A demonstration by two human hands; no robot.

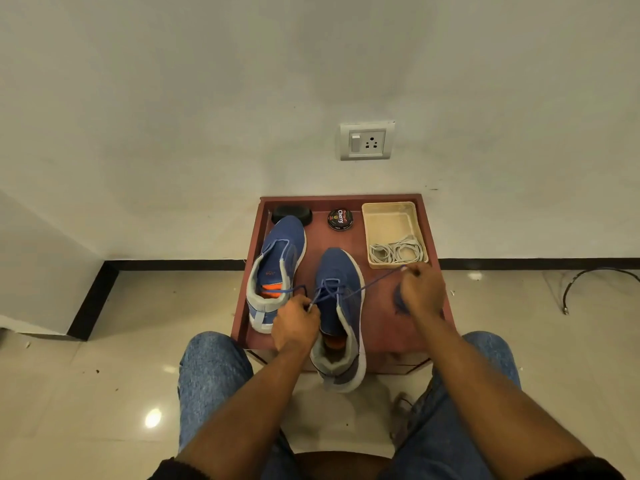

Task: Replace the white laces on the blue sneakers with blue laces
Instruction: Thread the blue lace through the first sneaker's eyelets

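The blue lace (367,284) ran through the front eyelets of the near sneaker (341,306), which lay on the red table (381,327) with its heel past the front edge. The left hand (294,322) pinched one end beside the tongue; the right hand (420,292) gripped the other end, drawn taut to the right. The second sneaker (277,268) lay to the left. White laces (398,252) sat coiled in the tray (391,216), beside a polish tin (340,218).

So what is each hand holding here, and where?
Both hold the blue lace of the near sneaker: left hand pinches one end, right hand grips the other.
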